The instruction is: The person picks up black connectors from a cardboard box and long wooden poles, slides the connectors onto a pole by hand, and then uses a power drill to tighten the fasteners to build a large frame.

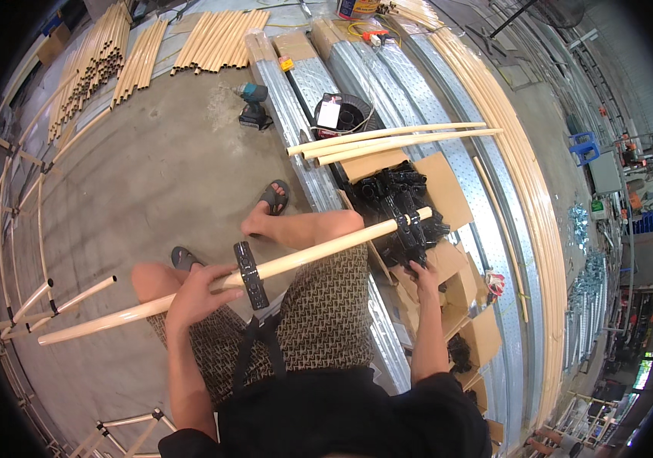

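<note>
A long cream pipe (319,250) lies slantwise across my lap, its far right end over an open carton. My left hand (198,296) is wrapped round it left of the middle. Right beside that hand, a black pipe connector (250,275) sits around the pipe, its tube crosswise. Near the pipe's right end, a second black connector (410,237) appears to be around the pipe. My right hand (424,279) has its fingers closed on the lower end of that connector. Loose black connectors (387,187) fill the carton behind it, so their outlines partly merge.
Several cream pipes (395,143) rest across wrapped metal profiles (418,84) beyond the carton (445,191). A cordless drill (253,105) stands on the concrete floor. Pipe bundles (219,40) lie at the far left. Assembled pipe frames (44,168) stand along the left side.
</note>
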A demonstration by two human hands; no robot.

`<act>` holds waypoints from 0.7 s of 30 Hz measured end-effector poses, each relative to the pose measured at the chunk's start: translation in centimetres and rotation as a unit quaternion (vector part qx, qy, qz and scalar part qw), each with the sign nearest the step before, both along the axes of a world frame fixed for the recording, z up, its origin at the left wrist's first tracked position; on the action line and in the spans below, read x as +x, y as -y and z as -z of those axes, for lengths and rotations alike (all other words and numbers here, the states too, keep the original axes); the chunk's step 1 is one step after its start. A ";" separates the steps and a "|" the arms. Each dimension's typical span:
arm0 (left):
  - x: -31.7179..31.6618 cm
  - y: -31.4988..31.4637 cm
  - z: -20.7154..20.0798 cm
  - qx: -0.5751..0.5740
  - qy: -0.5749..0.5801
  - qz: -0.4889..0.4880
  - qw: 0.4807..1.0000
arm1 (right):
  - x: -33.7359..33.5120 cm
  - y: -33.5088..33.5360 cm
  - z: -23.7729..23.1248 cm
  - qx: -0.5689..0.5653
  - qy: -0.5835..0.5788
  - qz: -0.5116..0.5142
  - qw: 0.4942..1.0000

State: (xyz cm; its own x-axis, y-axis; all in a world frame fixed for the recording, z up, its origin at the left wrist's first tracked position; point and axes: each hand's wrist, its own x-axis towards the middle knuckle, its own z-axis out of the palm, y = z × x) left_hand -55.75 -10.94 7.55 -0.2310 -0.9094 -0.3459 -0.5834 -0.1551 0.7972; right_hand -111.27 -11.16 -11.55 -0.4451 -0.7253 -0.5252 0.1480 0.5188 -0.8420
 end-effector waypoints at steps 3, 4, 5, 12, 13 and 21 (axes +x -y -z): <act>-0.2 0.0 -0.7 -0.005 -0.009 -0.008 1.000 | -1.9 -5.6 -3.1 -0.019 0.073 0.040 0.996; -0.1 -0.2 -0.3 -0.013 -0.009 -0.012 1.000 | -1.8 -7.0 -4.3 -0.030 0.094 0.044 0.994; 0.0 -0.4 -0.1 -0.019 -0.008 -0.017 1.000 | -1.6 -8.2 -5.3 -0.040 0.115 0.047 0.991; -2.9 -2.4 -3.3 -0.149 -0.034 -0.110 0.982 | 5.5 -10.7 -15.7 -0.152 0.312 0.055 0.936; -3.5 -2.7 -3.8 -0.174 -0.048 -0.128 0.975 | 6.8 -10.3 -16.2 -0.163 0.350 0.051 0.921; -10.2 -4.7 -4.2 -0.077 -0.358 -0.108 0.924 | 20.4 -3.1 -23.1 -0.129 0.416 -0.135 0.890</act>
State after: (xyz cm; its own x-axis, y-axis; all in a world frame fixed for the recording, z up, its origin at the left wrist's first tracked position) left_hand -65.98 -6.20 11.77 -0.1580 -0.9868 -0.0366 0.1341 -0.0582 0.9893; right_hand -90.91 -8.10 11.59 0.2294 -0.8909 -0.3919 0.6756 0.4356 -0.5948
